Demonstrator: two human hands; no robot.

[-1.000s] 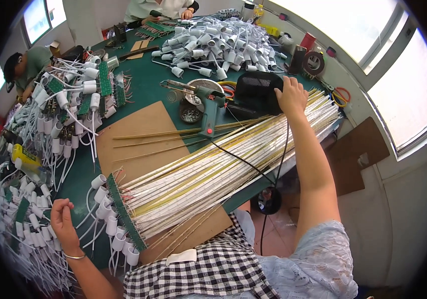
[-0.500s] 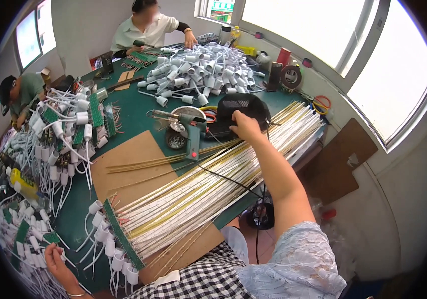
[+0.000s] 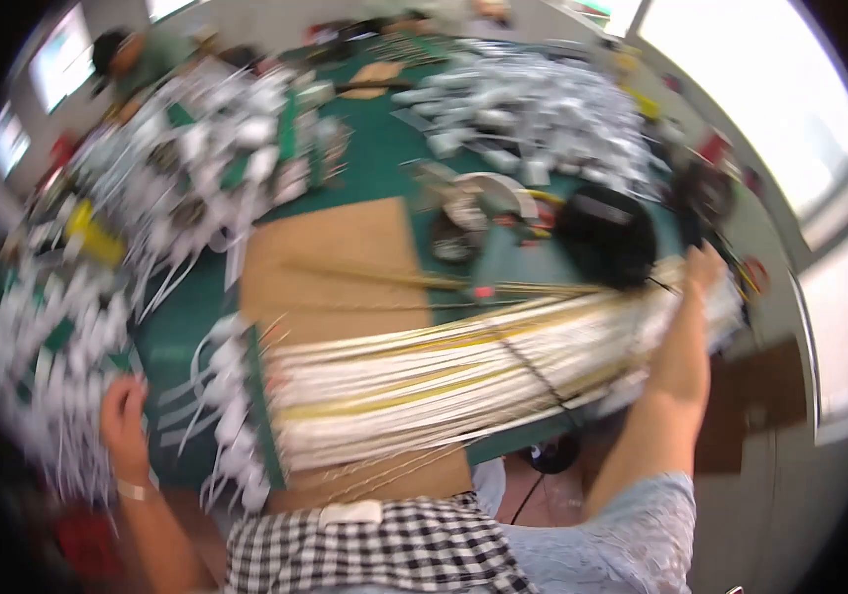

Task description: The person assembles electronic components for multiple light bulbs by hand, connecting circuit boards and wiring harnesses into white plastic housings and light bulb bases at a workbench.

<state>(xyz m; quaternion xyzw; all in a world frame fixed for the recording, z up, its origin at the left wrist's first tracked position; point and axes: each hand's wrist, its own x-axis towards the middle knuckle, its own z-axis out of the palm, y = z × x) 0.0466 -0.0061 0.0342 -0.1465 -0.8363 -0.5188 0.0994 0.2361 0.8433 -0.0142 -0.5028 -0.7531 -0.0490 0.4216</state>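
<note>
A co-worker (image 3: 158,61) in a dark cap bends at the upper left of the frame beside a bright window pane (image 3: 59,61), with a yellow container (image 3: 95,235) lower at the left, a small cardboard piece (image 3: 374,75) near the top middle, a broad window (image 3: 755,94) at the upper right and a brown board (image 3: 762,391) below it.

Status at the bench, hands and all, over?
Left hand near white sockets. Right hand at strip bundle's right end, grip blurred. Black cord crosses it.

Site: small electronics assembly workshop. Evidence: green-topped workbench (image 3: 374,144) heaped with white wired caps (image 3: 543,119), a green circuit-board strip (image 3: 263,408), bundled long white strips (image 3: 444,391); co-worker (image 3: 154,65) bent at far left.
</note>
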